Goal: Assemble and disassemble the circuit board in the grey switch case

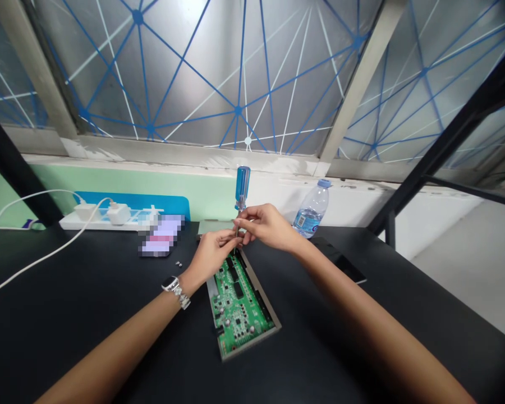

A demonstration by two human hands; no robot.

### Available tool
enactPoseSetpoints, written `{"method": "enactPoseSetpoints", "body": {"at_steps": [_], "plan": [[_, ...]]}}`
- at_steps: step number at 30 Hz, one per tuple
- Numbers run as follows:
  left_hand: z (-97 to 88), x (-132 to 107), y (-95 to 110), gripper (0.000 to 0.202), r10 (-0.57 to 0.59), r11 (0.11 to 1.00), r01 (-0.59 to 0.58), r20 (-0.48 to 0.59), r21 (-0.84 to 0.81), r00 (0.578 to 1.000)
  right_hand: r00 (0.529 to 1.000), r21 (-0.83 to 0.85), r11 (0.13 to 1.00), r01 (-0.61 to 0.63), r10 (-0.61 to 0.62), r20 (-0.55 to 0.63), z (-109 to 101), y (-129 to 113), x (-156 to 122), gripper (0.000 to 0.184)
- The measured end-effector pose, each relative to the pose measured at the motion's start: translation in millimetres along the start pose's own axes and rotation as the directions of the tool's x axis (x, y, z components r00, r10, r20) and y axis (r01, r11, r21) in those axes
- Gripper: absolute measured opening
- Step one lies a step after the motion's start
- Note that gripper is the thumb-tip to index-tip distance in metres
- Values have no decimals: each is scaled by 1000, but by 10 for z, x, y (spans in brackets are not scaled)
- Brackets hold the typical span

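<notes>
A screwdriver [243, 185] with a clear blue handle stands nearly upright over the far end of a green circuit board [239, 303], which lies in a grey metal frame [252, 343]. My right hand [269, 224] is closed, its fingers pinching the screwdriver's shaft just below the handle. Lower down, my left hand [214, 249] is also closed, thumb and forefinger pressed together at the shaft near the board. The fingers hide most of the tip and whatever sits under it. Small silver screws [179, 264] lie on the black table left of my left hand.
A phone-like blurred item [162, 235] leans by a white power strip [109, 217] with plugs and cables at the back left. At the back right stands a water bottle [311, 210], with a dark flat device [340, 261] beside it. A wall and window close off the back.
</notes>
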State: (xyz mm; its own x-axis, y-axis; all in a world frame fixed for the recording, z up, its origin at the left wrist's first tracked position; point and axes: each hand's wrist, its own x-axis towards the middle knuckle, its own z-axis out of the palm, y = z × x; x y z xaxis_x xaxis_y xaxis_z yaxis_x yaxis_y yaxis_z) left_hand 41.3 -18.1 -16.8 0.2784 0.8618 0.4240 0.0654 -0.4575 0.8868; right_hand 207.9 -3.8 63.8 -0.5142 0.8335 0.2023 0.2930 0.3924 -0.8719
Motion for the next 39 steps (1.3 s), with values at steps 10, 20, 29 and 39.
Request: {"method": "enactPoseSetpoints", "body": {"at_steps": [10, 20, 29, 39], "plan": [[20, 70, -91, 17, -12, 1000, 13, -68, 15, 998, 996, 16, 999, 39, -41, 75, 39, -55, -26, 16], [59, 78, -57, 16, -30, 999, 29, -27, -39, 999, 996, 44, 999, 16, -12, -90, 167, 93, 19, 20], [-111, -32, 7, 21, -76, 997, 75, -31, -31, 997, 986, 29, 998, 55, -50, -158, 17, 130, 58, 20], [-82, 14, -18, 16, -17, 999, 18, -20, 51, 1000, 990, 105, 993, 61, -47, -129, 126, 78, 29, 14]]}}
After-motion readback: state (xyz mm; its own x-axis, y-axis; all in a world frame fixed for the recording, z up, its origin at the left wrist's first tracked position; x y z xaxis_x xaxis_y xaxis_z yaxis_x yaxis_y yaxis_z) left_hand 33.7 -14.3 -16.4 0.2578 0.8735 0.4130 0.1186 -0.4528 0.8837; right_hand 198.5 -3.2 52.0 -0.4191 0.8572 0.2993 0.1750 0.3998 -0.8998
